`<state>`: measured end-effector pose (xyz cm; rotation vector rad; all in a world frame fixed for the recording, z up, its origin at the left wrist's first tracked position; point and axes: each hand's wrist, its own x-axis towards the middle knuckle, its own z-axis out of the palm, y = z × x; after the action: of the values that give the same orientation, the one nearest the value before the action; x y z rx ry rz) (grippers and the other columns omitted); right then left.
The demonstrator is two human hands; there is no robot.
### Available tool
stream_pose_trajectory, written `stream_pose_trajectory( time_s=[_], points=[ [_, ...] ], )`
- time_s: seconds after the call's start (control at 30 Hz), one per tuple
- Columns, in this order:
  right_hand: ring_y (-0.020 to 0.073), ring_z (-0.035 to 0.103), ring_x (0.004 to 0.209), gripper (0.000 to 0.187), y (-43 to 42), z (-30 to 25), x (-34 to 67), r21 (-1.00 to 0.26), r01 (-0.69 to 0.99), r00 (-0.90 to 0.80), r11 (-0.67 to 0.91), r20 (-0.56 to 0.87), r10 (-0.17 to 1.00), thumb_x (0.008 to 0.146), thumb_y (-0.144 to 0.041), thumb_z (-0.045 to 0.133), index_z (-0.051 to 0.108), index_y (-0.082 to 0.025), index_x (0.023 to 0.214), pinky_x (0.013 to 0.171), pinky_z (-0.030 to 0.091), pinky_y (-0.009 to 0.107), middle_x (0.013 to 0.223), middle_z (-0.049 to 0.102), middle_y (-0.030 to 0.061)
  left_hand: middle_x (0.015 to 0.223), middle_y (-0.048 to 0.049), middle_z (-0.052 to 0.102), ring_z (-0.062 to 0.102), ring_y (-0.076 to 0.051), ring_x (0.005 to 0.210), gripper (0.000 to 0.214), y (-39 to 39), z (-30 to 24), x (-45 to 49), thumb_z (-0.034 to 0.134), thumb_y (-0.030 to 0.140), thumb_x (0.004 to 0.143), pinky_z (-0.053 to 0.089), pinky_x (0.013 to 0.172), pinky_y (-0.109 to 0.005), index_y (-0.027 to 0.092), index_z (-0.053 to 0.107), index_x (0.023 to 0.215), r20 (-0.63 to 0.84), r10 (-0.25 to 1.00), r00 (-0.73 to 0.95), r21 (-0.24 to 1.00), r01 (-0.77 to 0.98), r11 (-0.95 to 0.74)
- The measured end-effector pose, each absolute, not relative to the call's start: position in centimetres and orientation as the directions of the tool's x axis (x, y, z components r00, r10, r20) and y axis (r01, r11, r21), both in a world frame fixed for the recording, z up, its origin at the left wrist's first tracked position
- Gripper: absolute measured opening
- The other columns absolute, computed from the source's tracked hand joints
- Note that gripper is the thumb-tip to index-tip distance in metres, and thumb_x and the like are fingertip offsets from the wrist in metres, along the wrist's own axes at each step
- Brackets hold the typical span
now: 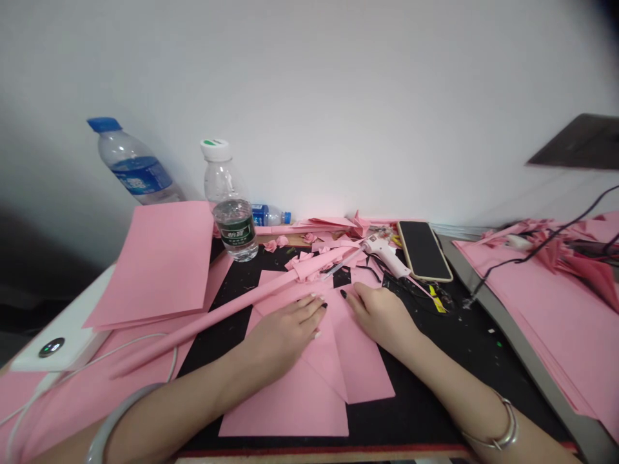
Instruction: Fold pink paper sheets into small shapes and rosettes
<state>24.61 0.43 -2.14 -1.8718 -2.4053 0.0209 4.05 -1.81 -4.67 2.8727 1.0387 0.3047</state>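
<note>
Your left hand (285, 332) and right hand (382, 316) lie palm-down, fingers stretched out and grasping nothing, pinning the fanned pink sheets (360, 367) flat just nearer you than the glue gun (387, 254). The paper roll (217, 317) slants away left of that gun, clear of your 2 palms.

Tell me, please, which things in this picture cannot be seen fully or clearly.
All in the head view.
Pink sheets: the part under the left hand and right hand is hidden by the flat hands.
Blue-capped bottle: base hidden behind the pink paper stack.
Small lying bottle: partly hidden behind the green-label bottle.
Dark panel: cut off by the right edge.
Green-label bottle's print: too small to read.
</note>
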Motion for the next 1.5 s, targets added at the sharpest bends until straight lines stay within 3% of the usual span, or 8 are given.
stream_pose_trajectory(
  time_s=[0.23, 0.57, 0.67, 0.87, 0.97, 1.07, 1.27, 1.5],
  points=[
    [0.0254, 0.066, 0.055, 0.035, -0.9, -2.1, 24.2, 0.171, 0.964, -0.217, 0.206, 0.050, 0.975, 0.094, -0.033, 0.034, 0.063, -0.018, 0.082, 0.044, 0.022, 0.025, 0.062, 0.068, 0.0112, 0.136, -0.0169, 0.044, 0.040, -0.025, 0.127, 0.041, -1.9, -5.5, 4.2, 0.024, 0.018, 0.095, 0.037, 0.102, -0.040, 0.006, 0.044, 0.129, 0.162, 0.648, 0.744, 0.096, 0.642, -0.761],
    [0.0244, 0.065, 0.059, 0.033, -0.3, -1.9, 25.2, 0.137, 0.977, -0.174, 0.167, 0.047, 0.984, 0.093, -0.035, 0.036, 0.064, -0.019, 0.086, 0.046, 0.024, 0.025, 0.067, 0.069, 0.0111, 0.135, -0.0160, 0.046, 0.042, -0.024, 0.126, 0.041, -2.1, -6.1, 4.2, 0.024, 0.019, 0.096, 0.036, 0.103, -0.037, 0.005, 0.044, 0.129, 0.194, 0.637, 0.746, -0.029, 0.654, -0.756],
    [0.0218, 0.063, 0.059, 0.029, 0.5, -1.8, 26.0, 0.008, 0.985, -0.174, 0.174, 0.045, 0.984, 0.091, -0.033, 0.042, 0.062, -0.017, 0.078, 0.047, 0.025, 0.025, 0.066, 0.068, 0.0106, 0.135, -0.0167, 0.046, 0.040, -0.025, 0.127, 0.041, -2.2, -6.1, 4.2, 0.025, 0.021, 0.096, 0.035, 0.103, -0.038, 0.005, 0.044, 0.129, 0.220, 0.648, 0.729, -0.050, 0.672, -0.739],
    [0.0134, 0.052, 0.041, 0.038, 0.8, -0.5, 26.9, -0.622, 0.777, -0.317, 0.098, -0.252, 0.914, 0.088, -0.041, 0.041, 0.045, -0.019, 0.057, 0.042, 0.031, 0.022, 0.045, 0.056, 0.0018, 0.134, -0.0203, 0.045, 0.041, -0.029, 0.126, 0.042, -2.4, -5.8, 4.5, 0.025, 0.020, 0.095, 0.037, 0.102, -0.041, 0.001, 0.045, 0.128, 0.217, 0.654, 0.725, -0.090, 0.682, -0.726],
    [0.0112, 0.048, 0.037, 0.030, 0.4, 0.3, 27.0, -0.710, 0.704, -0.355, -0.010, -0.364, 0.861, 0.085, -0.037, 0.045, 0.045, -0.019, 0.061, 0.038, 0.030, 0.021, 0.042, 0.053, -0.0017, 0.133, -0.0207, 0.046, 0.042, -0.029, 0.125, 0.043, -2.4, -5.6, 4.6, 0.022, 0.018, 0.095, 0.038, 0.101, -0.041, 0.000, 0.046, 0.126, 0.206, 0.681, 0.702, -0.110, 0.708, -0.697],
    [0.0090, 0.042, 0.037, 0.024, 0.4, 0.4, 26.9, -0.696, 0.718, -0.328, 0.006, -0.330, 0.885, 0.082, -0.032, 0.046, 0.041, -0.020, 0.062, 0.038, 0.025, 0.020, 0.045, 0.046, -0.0052, 0.133, -0.0209, 0.046, 0.043, -0.029, 0.124, 0.044, -2.5, -5.3, 4.7, 0.022, 0.019, 0.095, 0.039, 0.101, -0.040, -0.001, 0.047, 0.125, 0.183, 0.717, 0.673, -0.122, 0.739, -0.662],
    [0.0097, 0.036, 0.048, 0.024, 1.4, -1.5, 26.5, -0.548, 0.792, -0.297, 0.268, 0.038, 0.954, 0.080, -0.021, 0.047, 0.033, -0.021, 0.061, 0.048, 0.025, 0.022, 0.051, 0.036, -0.0066, 0.141, -0.0139, 0.039, 0.031, -0.028, 0.132, 0.041, -2.8, -4.9, 4.5, 0.028, 0.021, 0.095, 0.029, 0.107, -0.043, 0.008, 0.041, 0.132, 0.204, 0.634, 0.746, -0.013, 0.650, -0.760],
    [0.0098, 0.035, 0.045, 0.035, 1.1, -1.3, 26.8, -0.487, 0.839, -0.332, 0.243, -0.105, 0.937, 0.085, -0.039, 0.046, 0.035, -0.020, 0.059, 0.045, 0.022, 0.022, 0.048, 0.037, -0.0054, 0.145, -0.0162, 0.030, 0.023, -0.031, 0.134, 0.041, -3.4, -3.9, 4.2, 0.032, 0.022, 0.095, 0.030, 0.104, -0.047, 0.022, 0.037, 0.135, 0.116, 0.566, 0.816, 0.195, 0.540, -0.818]
  ],
)
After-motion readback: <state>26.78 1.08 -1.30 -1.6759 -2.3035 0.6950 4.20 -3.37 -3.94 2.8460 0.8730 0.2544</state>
